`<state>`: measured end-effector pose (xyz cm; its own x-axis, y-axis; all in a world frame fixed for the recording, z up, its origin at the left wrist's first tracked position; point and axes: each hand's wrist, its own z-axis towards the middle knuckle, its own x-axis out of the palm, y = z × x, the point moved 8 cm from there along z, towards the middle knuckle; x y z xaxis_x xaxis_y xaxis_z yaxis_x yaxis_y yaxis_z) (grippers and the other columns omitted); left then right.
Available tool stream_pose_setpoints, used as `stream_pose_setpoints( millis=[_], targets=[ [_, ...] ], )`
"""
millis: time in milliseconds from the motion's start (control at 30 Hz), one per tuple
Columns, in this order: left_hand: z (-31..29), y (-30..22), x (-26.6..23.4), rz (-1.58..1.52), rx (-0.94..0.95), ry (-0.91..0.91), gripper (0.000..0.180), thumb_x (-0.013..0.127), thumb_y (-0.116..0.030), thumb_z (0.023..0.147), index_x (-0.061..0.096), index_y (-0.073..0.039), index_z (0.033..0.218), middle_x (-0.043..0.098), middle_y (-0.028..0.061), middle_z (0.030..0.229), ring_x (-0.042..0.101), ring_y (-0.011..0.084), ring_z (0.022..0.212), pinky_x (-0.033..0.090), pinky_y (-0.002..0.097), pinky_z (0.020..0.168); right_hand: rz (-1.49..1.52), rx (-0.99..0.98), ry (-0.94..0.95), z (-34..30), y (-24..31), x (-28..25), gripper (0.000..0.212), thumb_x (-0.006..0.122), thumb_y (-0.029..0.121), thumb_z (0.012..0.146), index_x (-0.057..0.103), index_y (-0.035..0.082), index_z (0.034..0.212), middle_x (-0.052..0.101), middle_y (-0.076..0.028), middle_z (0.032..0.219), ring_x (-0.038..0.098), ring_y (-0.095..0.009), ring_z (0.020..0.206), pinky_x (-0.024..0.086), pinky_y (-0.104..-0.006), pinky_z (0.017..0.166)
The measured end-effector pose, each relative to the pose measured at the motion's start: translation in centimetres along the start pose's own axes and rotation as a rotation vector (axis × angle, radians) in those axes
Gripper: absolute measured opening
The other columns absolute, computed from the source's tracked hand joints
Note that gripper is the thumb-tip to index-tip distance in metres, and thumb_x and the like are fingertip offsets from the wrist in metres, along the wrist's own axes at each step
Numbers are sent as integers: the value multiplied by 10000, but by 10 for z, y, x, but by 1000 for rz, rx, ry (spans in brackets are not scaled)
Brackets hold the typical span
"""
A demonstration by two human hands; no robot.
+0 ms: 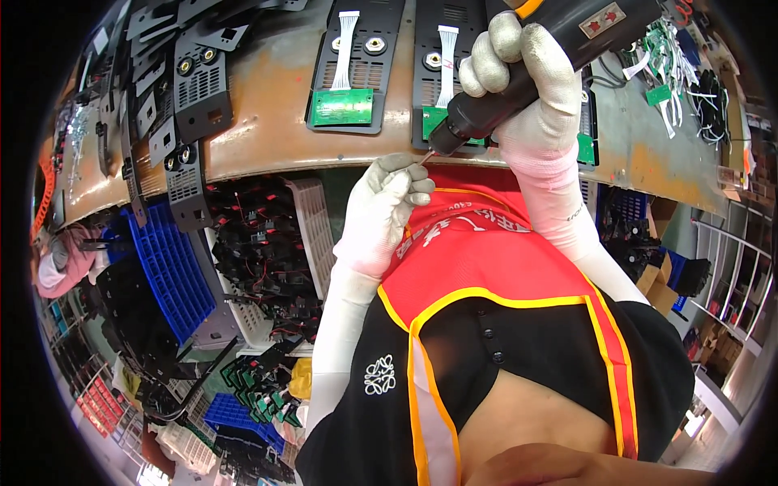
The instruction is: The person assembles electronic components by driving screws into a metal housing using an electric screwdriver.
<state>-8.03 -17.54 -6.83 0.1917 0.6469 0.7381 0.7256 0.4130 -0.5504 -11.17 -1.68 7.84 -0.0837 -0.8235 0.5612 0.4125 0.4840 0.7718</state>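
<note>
My gloved right hand (541, 101) is wrapped round a black electric screwdriver (480, 113), its bit angled down to the left. At the bit's tip, the fingers of my gloved left hand (391, 190) are pinched together at the table's near edge; whatever they hold is too small to make out. Just behind the bit, a green circuit board (435, 120) with a white ribbon cable (446, 69) lies on a black perforated plate (428, 32), partly hidden by the tool. Left of it, another green circuit board (344, 107) rests on a similar plate (375, 77).
Black metal brackets (203, 89) pile up on the table's left. White cables and green boards (660, 85) heap at the far right. Under the table edge stand a blue crate (172, 271) and a white crate (312, 219) beside dark wired parts (259, 251).
</note>
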Motion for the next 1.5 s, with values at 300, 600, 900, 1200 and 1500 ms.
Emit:
stream_pose_setpoints(
  millis=[300, 600, 900, 1200, 1500],
  targets=[
    [1, 3, -2, -103, -1, 59, 200, 552, -210, 930, 526, -63, 1063, 568, 66, 933, 518, 143, 774, 424, 263, 695, 380, -357, 596, 17, -1, 11, 525, 671, 218, 835, 400, 27, 1242, 501, -21, 790, 501, -139, 617, 431, -299, 579],
    [1, 9, -2, -114, -81, -62, 273, 511, -296, 950, 513, -30, 1011, 502, 32, 816, 451, 120, 697, 397, 250, 648, 197, -353, 548, 7, 4, 24, 510, 672, 198, 836, 403, 34, 1237, 511, -22, 783, 513, -137, 617, 448, -309, 581],
    [5, 8, 1, -101, -78, -108, 256, 548, -277, 936, 533, -22, 963, 548, 36, 769, 508, 112, 646, 432, 223, 587, -50, -17, -36, 0, -6, 6, 164, 554, 206, 888, 445, 85, 909, 464, -5, 775, 425, -111, 596, 379, -294, 576],
    [10, 2, 3, 29, 98, -171, 239, 563, -257, 930, 558, -18, 948, 528, 24, 750, 440, 85, 607, 370, 211, 547, -40, 0, -52, -1, -8, 3, 457, 555, 190, 886, 383, 39, 1282, 459, -1, 771, 433, -113, 586, 389, -304, 568],
    [7, -5, 3, 61, 191, -123, 195, 601, -115, 891, 567, 21, 1027, 582, 35, 798, 501, 80, 666, 401, 199, 589, 79, -38, -85, 4, -4, -8, 432, 563, 226, 895, 431, 42, 1262, 460, 19, 782, 420, -89, 601, 381, -272, 572]
  ],
)
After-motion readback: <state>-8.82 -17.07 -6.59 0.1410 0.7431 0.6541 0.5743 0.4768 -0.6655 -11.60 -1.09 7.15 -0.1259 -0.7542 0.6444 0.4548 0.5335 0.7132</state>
